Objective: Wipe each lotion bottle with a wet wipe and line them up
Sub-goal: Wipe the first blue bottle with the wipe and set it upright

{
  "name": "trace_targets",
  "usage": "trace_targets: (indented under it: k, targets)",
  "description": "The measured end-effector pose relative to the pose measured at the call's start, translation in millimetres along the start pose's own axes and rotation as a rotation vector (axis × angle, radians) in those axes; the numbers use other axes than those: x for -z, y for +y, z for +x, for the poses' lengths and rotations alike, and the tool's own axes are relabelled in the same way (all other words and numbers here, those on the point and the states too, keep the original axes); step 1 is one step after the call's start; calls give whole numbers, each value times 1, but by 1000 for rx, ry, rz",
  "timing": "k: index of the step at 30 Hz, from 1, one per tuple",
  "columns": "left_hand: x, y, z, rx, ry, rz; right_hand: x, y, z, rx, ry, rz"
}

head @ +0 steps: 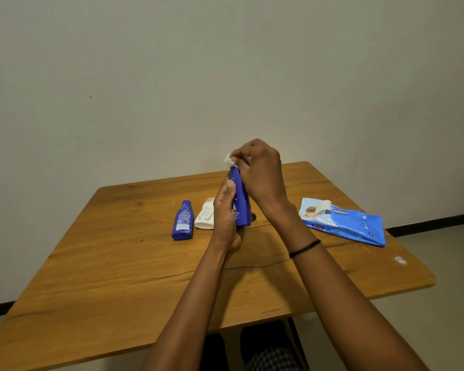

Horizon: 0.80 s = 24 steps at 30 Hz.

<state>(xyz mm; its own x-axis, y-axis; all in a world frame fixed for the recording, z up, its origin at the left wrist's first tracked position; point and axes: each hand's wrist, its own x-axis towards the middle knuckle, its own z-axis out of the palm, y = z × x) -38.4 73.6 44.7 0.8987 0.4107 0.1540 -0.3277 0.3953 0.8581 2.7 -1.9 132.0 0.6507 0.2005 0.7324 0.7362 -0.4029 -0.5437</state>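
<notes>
On the desk [113,263], farthest left, a lying blue bottle [183,220] rests flat, with a white bottle [205,215] just beside it, also flat. Next, the left hand [225,212] grips the lower body of the held blue bottle [241,202], fingers curled round it, keeping it upright; whether its base touches the desk I cannot tell. At its cap, the right hand [260,170] pinches a bunched wet wipe [228,159] with its fingers clamped on it. The bottle looks like light, stiff, smooth plastic, likely slippery once damp, so a firm hold low on the body seems safest. Well apart to the right lies the wipes pack [343,222], flap open.
</notes>
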Motion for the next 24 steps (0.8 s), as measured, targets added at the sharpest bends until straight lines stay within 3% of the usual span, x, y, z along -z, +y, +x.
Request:
trace_targets:
  k: [11,18,24]
  targets:
    - [6,-2,1,-44,4,-96,-2,-1,-50,-4,-11,15]
    - [8,-1,-2,105,39,-254,-2,-2,-89,25,3,94]
    - [6,10,-6,172,-69,-359,-3,1,-109,21,46,212]
